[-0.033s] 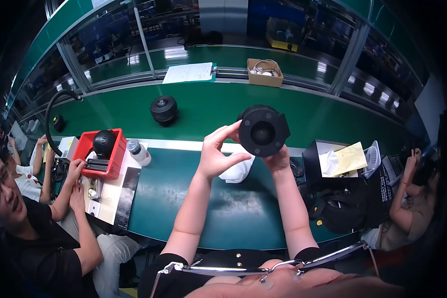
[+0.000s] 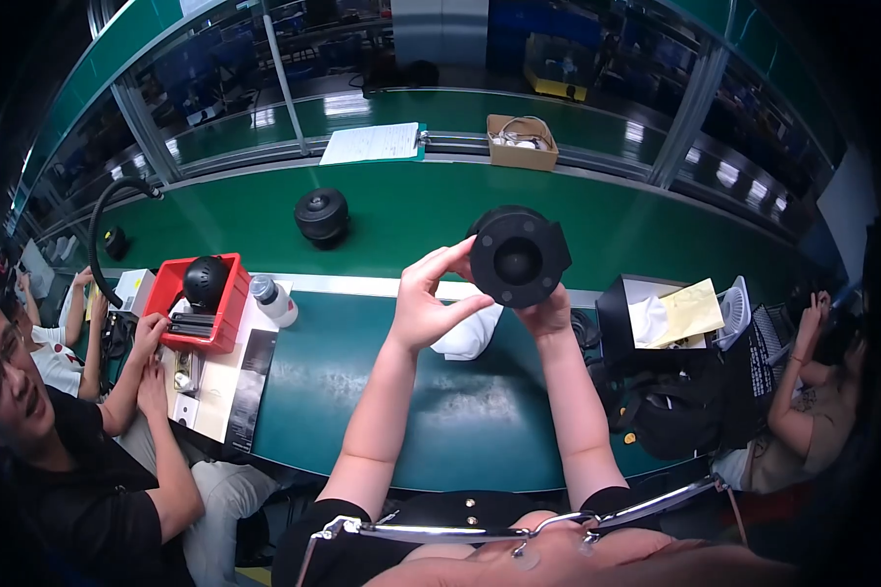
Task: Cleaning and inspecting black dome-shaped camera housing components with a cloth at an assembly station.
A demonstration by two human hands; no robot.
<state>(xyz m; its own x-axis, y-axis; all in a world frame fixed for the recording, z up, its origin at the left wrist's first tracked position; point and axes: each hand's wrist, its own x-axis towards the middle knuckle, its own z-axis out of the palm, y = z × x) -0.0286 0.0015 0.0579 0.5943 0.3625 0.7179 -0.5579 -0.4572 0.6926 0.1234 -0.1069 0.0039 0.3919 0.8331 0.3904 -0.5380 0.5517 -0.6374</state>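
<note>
Up in front of me is a black round device [image 2: 540, 277], with a flat ring-shaped face towards me, a round recess in its middle and several small round pads. My left hand [image 2: 429, 298] grips its left edge; the fingertips go behind it and the thumb sticks out below, off the device. My right hand [image 2: 550, 315] holds it from below right, its fingers mostly hidden behind it. A crumpled white bag or cloth [image 2: 468, 336] lies on the dark green table [image 2: 362, 391] beneath. Another black round device [image 2: 322, 216] stands on the green belt [image 2: 235, 220] beyond.
A red bin [image 2: 227, 328] holding a black ball-shaped part stands left, where a co-worker's hands [image 2: 150, 338] rest. Beside it is a bottle [image 2: 273, 301]. At right are a black box [image 2: 621, 311] with papers and a black bag [image 2: 668, 416]. A clipboard [image 2: 370, 144] and cardboard box [image 2: 522, 145] lie behind.
</note>
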